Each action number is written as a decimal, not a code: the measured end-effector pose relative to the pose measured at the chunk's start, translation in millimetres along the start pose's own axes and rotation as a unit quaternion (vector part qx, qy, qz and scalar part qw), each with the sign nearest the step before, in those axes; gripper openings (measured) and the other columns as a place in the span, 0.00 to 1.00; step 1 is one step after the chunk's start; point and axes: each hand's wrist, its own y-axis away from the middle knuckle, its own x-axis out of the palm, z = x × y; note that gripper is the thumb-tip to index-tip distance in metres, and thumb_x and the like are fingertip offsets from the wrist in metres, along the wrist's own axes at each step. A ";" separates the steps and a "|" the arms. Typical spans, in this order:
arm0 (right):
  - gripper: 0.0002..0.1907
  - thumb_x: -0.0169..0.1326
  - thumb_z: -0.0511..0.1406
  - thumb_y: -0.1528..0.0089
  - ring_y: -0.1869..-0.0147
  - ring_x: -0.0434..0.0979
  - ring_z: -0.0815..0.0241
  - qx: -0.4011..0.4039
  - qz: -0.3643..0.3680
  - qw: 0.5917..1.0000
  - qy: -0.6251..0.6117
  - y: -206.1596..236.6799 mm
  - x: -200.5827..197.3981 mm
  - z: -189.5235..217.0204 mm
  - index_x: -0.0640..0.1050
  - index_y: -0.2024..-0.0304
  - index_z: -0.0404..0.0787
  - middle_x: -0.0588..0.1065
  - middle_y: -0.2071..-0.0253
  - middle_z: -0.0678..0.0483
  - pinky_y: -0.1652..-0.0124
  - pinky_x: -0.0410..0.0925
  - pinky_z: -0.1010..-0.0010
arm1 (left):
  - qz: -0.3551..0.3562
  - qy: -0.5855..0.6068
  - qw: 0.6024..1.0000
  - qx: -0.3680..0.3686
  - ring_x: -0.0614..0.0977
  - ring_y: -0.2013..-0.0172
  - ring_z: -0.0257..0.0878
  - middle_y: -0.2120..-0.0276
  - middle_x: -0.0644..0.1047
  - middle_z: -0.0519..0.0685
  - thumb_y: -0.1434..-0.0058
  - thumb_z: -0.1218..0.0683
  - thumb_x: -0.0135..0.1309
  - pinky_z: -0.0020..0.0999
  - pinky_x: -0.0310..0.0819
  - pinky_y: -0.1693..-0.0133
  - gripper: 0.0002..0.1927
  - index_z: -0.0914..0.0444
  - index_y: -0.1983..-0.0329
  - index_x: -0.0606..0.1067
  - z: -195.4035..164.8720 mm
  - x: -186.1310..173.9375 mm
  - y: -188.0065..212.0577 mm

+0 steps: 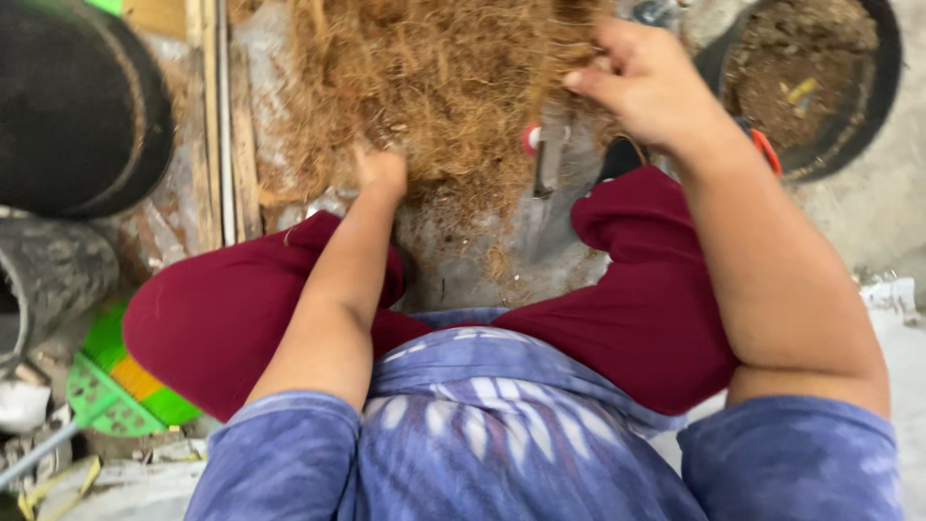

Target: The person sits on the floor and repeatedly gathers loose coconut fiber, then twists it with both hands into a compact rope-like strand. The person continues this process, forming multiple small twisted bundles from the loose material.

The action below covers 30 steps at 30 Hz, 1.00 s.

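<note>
Head view, on the floor between the seated person's knees: a heap of brown coir fibre (434,87) lies against the far edge of the concrete floor (463,270), directly ahead of both arms. The left hand (381,169) is pushed into the near edge of the heap, its fingers buried in the strands; whether they are spread or clenched cannot be told. Its position low in the mass likely serves to pin the fibre down. The right hand (646,82) is raised at the heap's right edge, fingertips pressed together and pinching a tuft of the fibre, the wrist lifted as though to draw strands away from the held bulk. The fibre thus lies under and around the left hand, and to the left of and beneath the right.

Just right of the heap's near edge a metal blade with a red knob (545,159) stands between the knees, close under the right hand. At the far right corner sits a black pot of soil (810,68). Along the left edge lie a dark cylinder (82,106), a grey pipe (48,275) and a green plastic scoop (111,386).
</note>
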 end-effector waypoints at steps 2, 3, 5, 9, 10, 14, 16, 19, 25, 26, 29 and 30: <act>0.09 0.54 0.29 0.37 0.70 0.63 0.77 0.017 0.007 0.997 -0.069 -2.9 5.7 5.0 0.76 0.54 0.40 0.71 0.69 0.69 0.70 0.60 0.80 | 0.035 -0.023 0.999 0.004 0.80 0.43 0.51 0.47 0.81 0.55 0.33 0.52 0.52 0.67 0.43 0.31 0.16 0.59 0.46 0.81 1.4 -3.5 2.0; 0.11 0.52 0.29 0.40 0.71 0.63 0.79 0.024 0.012 0.994 -0.105 -2.1 5.7 6.2 0.76 0.54 0.41 0.72 0.69 0.71 0.69 0.60 0.81 | 0.054 -0.034 0.998 0.004 0.80 0.45 0.50 0.49 0.81 0.54 0.38 0.51 0.56 0.67 0.43 0.32 0.15 0.59 0.50 0.83 2.1 -6.5 6.8; 0.06 0.56 0.32 0.35 0.74 0.61 0.74 0.037 -0.004 0.999 -0.036 -1.4 8.0 5.5 0.74 0.57 0.39 0.67 0.75 0.65 0.73 0.56 0.76 | -0.006 -0.011 1.000 0.021 0.75 0.42 0.54 0.46 0.77 0.55 0.51 0.47 0.63 0.72 0.45 0.36 0.23 0.54 0.51 0.82 5.8 -14.3 17.6; 0.13 0.61 0.31 0.31 0.70 0.61 0.73 -0.050 -0.031 0.998 0.023 -0.9 11.5 -4.4 0.70 0.64 0.33 0.64 0.73 0.62 0.71 0.58 0.73 | 0.093 0.330 0.939 -0.010 0.83 0.50 0.47 0.51 0.83 0.52 0.50 0.51 0.61 0.47 0.74 0.40 0.23 0.59 0.48 0.81 7.7 -40.3 22.1; 0.12 0.61 0.32 0.32 0.70 0.62 0.73 -0.045 -0.027 0.999 0.002 -1.3 12.1 -7.2 0.70 0.64 0.34 0.65 0.74 0.62 0.71 0.58 0.74 | 0.077 0.335 0.939 0.002 0.82 0.50 0.47 0.51 0.82 0.54 0.47 0.51 0.60 0.46 0.74 0.41 0.24 0.60 0.46 0.79 7.5 -44.7 22.7; 0.09 0.59 0.33 0.33 0.73 0.61 0.73 -0.031 -0.012 0.998 -0.062 -8.7 13.0 -13.0 0.72 0.61 0.36 0.66 0.75 0.64 0.73 0.56 0.74 | 0.023 0.409 0.911 0.033 0.81 0.50 0.45 0.48 0.79 0.56 0.37 0.51 0.53 0.42 0.73 0.43 0.24 0.60 0.37 0.73 21.3 -70.1 10.2; 0.07 0.59 0.33 0.34 0.74 0.61 0.73 -0.032 -0.017 0.998 -0.043 -10.3 12.3 -13.4 0.74 0.60 0.37 0.66 0.76 0.63 0.74 0.56 0.75 | -0.022 0.571 0.816 0.085 0.81 0.49 0.42 0.47 0.79 0.53 0.35 0.53 0.50 0.39 0.75 0.46 0.23 0.60 0.36 0.72 25.8 -78.0 7.3; 0.08 0.60 0.33 0.34 0.73 0.64 0.73 -0.056 -0.037 0.998 0.001 -14.5 6.9 -11.0 0.76 0.56 0.36 0.68 0.75 0.63 0.74 0.58 0.77 | -0.063 0.792 0.594 0.125 0.80 0.53 0.39 0.50 0.79 0.49 0.36 0.57 0.49 0.36 0.78 0.53 0.25 0.62 0.35 0.71 37.7 -86.4 14.2; 0.08 0.58 0.31 0.33 0.70 0.65 0.74 -0.054 -0.016 0.992 -0.115 -21.2 -0.9 3.7 0.76 0.53 0.37 0.71 0.70 0.64 0.71 0.58 0.78 | -0.054 0.882 0.452 0.125 0.78 0.59 0.37 0.55 0.76 0.47 0.40 0.62 0.49 0.35 0.78 0.59 0.31 0.61 0.31 0.64 55.7 -93.4 51.4; 0.09 0.58 0.31 0.33 0.70 0.66 0.74 -0.062 -0.012 0.991 -0.120 -20.9 -3.2 7.2 0.76 0.51 0.38 0.71 0.69 0.64 0.71 0.58 0.78 | -0.052 0.881 0.448 0.140 0.77 0.60 0.35 0.54 0.77 0.46 0.42 0.63 0.48 0.32 0.76 0.60 0.36 0.57 0.27 0.64 56.7 -94.4 60.0; 0.09 0.57 0.31 0.32 0.70 0.66 0.73 -0.075 0.002 0.988 -0.137 -20.5 -2.6 18.1 0.76 0.50 0.37 0.70 0.70 0.62 0.71 0.58 0.78 | -0.052 0.882 0.442 0.156 0.75 0.62 0.36 0.57 0.73 0.47 0.41 0.65 0.47 0.35 0.77 0.59 0.40 0.57 0.23 0.61 58.9 -99.3 79.7; 0.08 0.57 0.31 0.32 0.70 0.65 0.73 -0.077 0.004 0.987 -0.143 -19.5 -3.1 21.3 0.76 0.51 0.37 0.70 0.71 0.62 0.71 0.57 0.78 | -0.058 0.881 0.446 0.144 0.75 0.63 0.35 0.53 0.74 0.48 0.42 0.65 0.46 0.33 0.76 0.59 0.41 0.55 0.23 0.58 57.0 -101.1 84.5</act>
